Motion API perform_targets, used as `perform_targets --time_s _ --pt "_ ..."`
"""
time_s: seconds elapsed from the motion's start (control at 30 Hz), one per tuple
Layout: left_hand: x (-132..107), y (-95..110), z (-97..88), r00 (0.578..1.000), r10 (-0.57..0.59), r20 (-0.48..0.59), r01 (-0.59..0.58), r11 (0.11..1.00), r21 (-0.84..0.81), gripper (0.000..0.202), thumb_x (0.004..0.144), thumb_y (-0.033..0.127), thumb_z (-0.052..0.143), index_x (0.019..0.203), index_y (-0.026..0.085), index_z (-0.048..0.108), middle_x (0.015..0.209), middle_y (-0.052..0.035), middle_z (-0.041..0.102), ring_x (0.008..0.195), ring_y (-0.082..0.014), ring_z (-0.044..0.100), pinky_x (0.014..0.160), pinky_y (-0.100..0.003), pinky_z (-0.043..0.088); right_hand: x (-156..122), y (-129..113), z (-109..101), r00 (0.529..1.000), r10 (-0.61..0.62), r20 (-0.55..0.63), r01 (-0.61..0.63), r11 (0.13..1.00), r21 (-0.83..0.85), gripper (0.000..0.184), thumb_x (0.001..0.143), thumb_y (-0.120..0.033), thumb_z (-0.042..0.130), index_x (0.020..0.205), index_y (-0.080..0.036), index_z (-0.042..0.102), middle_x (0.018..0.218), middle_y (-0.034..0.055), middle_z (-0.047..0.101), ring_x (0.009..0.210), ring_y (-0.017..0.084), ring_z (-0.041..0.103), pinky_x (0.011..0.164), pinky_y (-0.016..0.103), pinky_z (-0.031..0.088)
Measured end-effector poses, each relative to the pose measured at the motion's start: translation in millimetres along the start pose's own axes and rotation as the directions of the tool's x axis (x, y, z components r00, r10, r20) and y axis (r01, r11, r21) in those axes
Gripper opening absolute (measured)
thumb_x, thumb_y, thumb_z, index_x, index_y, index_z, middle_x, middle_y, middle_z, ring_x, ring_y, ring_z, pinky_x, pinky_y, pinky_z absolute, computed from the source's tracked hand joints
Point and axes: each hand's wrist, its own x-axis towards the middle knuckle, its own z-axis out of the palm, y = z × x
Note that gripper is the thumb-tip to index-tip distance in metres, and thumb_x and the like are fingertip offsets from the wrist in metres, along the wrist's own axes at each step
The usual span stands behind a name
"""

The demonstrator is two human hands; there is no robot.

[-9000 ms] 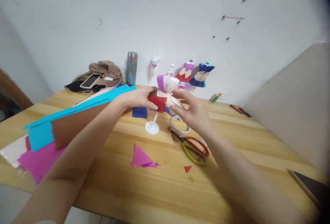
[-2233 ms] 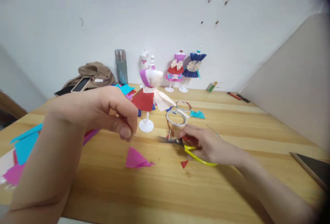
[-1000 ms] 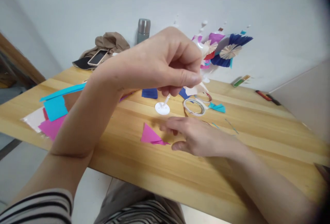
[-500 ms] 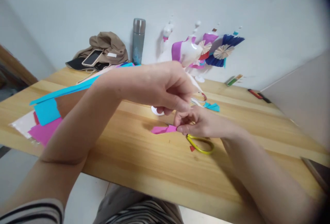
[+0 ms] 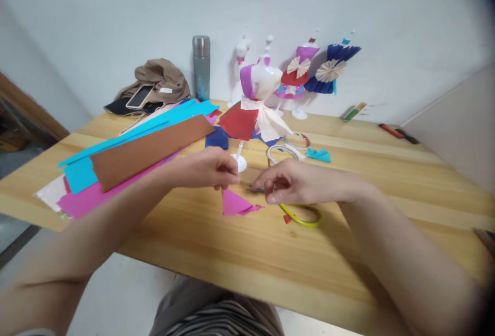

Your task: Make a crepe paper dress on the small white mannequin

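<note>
Pinching the pink triangle (image 5: 236, 205) in our left hand (image 5: 204, 168), scissors (image 5: 306, 219) gripped in our right hand (image 5: 297, 184). The mannequin (image 5: 258, 99) has its skirt; this piece isn't on yet.

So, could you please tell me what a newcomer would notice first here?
The small mannequin in a red and cream paper dress stands mid-table. In front of it, the left hand and right hand meet over a pink paper triangle, the right closed on yellow-handled scissors. Long coloured paper sheets fan out at the left.
</note>
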Motion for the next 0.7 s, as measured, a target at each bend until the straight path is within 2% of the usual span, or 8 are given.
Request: perform_targets --time_s 0.17,0.33,0.5,0.63,0.67,0.7 --pt "-4 -3 16.3 0.985 0.047 -0.165 -0.016 0.983 0.182 0.023 0.085 0.025 0.054 0.066 0.014 0.060 0.058 0.0036 0.049 0.057 -0.0082 0.044 0.054 -0.021 0.031 13 -3 20 0.978 0.115 -0.175 -0.061 0.956 0.286 0.024 0.079 -0.041 0.068 0.085 -0.018 0.071 0.068 -0.0014 0.060 0.054 0.009 0.046 0.050 0.024 0.038" --pt "-6 -4 24.4 0.972 0.010 -0.236 0.022 0.991 0.132 0.022 0.084 0.024 0.054 0.068 0.012 0.063 0.059 0.0043 0.045 0.058 -0.0078 0.040 0.054 -0.021 0.028 29 1 39 0.937 0.113 -0.332 0.011 0.937 0.348 0.021 0.076 -0.038 0.069 0.073 -0.018 0.064 0.063 -0.0008 0.059 0.054 0.010 0.049 0.052 0.024 0.041" --pt "-8 -12 22.7 0.982 -0.025 -0.187 -0.009 0.983 -0.183 0.024 0.086 0.033 0.057 0.078 0.012 0.065 0.065 0.0014 0.057 0.062 -0.0097 0.053 0.058 -0.020 0.041 25 -6 35 0.917 0.041 -0.397 0.071 0.962 0.264 0.020 0.077 -0.034 0.063 0.066 -0.018 0.060 0.055 -0.0036 0.050 0.050 0.008 0.039 0.049 0.024 0.031" --pt "-8 -23 14.0 0.995 -0.019 -0.100 -0.023 0.917 -0.397 0.046 0.089 0.049 0.057 0.117 0.014 0.063 0.080 -0.0038 0.069 0.064 -0.0127 0.064 0.061 -0.024 0.051 9 -22 27 0.811 -0.061 -0.582 0.039 0.998 -0.051 0.020 0.080 -0.027 0.059 0.062 -0.019 0.055 0.056 -0.0020 0.049 0.054 0.010 0.040 0.051 0.026 0.030" --pt "-6 -25 13.0 0.993 -0.033 -0.110 -0.015 0.914 -0.404 0.049 0.091 0.050 0.053 0.122 0.014 0.061 0.083 -0.0045 0.070 0.063 -0.0125 0.065 0.060 -0.024 0.051 5 -26 27 0.798 -0.090 -0.596 0.040 0.994 -0.097 0.021 0.081 -0.027 0.059 0.061 -0.019 0.055 0.056 -0.0015 0.050 0.054 0.011 0.041 0.052 0.026 0.031" --pt "-4 -26 13.0 0.988 -0.062 -0.140 0.003 0.921 -0.390 0.047 0.093 0.049 0.049 0.122 0.013 0.060 0.082 -0.0043 0.070 0.060 -0.0119 0.064 0.058 -0.024 0.050 2 -31 27 0.806 -0.106 -0.582 0.055 0.993 -0.105 0.022 0.082 -0.027 0.058 0.061 -0.020 0.054 0.056 -0.0014 0.050 0.054 0.011 0.041 0.052 0.026 0.031"
